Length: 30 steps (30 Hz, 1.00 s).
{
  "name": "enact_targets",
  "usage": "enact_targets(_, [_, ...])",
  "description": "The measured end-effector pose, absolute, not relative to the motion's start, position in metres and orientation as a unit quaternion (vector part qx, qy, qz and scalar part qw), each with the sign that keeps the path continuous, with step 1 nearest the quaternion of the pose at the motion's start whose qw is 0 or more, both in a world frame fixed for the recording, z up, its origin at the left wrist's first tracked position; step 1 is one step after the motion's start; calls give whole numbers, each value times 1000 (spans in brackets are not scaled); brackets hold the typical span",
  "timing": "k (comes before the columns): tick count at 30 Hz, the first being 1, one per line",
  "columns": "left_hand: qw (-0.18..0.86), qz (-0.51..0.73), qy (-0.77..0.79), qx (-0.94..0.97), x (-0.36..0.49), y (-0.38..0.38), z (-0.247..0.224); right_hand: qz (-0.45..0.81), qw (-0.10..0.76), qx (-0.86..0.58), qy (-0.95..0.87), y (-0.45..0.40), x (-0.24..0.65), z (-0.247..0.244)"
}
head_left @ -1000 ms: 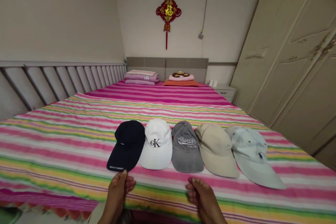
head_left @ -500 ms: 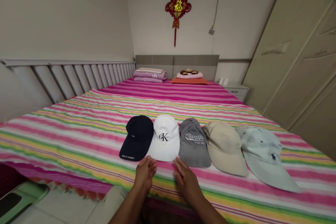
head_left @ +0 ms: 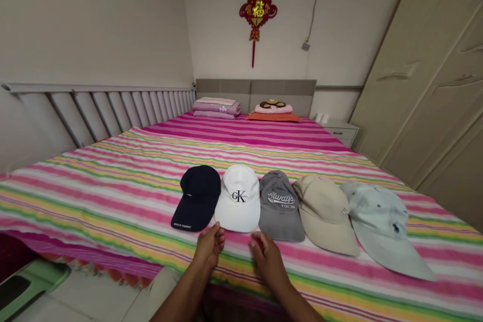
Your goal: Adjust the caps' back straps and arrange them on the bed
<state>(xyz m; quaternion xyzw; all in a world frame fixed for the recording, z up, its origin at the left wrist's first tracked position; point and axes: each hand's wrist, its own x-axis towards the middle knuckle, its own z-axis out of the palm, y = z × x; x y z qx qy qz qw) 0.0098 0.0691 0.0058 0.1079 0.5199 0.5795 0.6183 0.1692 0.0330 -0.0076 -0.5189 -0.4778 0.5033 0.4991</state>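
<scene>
The right hand [head_left: 267, 256], fingers half parted, holds nothing, while the left hand [head_left: 209, 245], fingertips nearly together, touches and perhaps pinches the white cap [head_left: 238, 209], between navy cap [head_left: 198, 197] and gray cap [head_left: 281, 216]

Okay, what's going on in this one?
Someone is busy at the white cap: the left hand is at its brim's near edge, apparently touching it, and the right hand, holding nothing, is just short of the brim. The cap lies on the striped bedspread between the navy cap and the grey cap, with the beige cap and pale blue cap farther right.
</scene>
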Motion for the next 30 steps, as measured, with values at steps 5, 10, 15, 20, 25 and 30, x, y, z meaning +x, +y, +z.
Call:
enact_targets(5, [637,565,507,132,5,66,4,663,484,-455,-346,39,163,-1])
enact_targets(10, [638,553,514,152,-3,57,2,732,534,-351,-235,40,159,0])
enact_targets(15, [519,647,547,117,-21,45,-2,747,576,-284,-173,43,157,-9])
enact_targets(20, [483,666,555,125,-31,53,-1,752,590,-253,-150,41,154,-12])
enact_targets(25, [486,652,564,145,-28,62,-2,758,590,-238,-148,35,153,-11])
enact_targets(30, [488,639,569,172,-31,64,-8,762,589,-223,-149,34,156,-12])
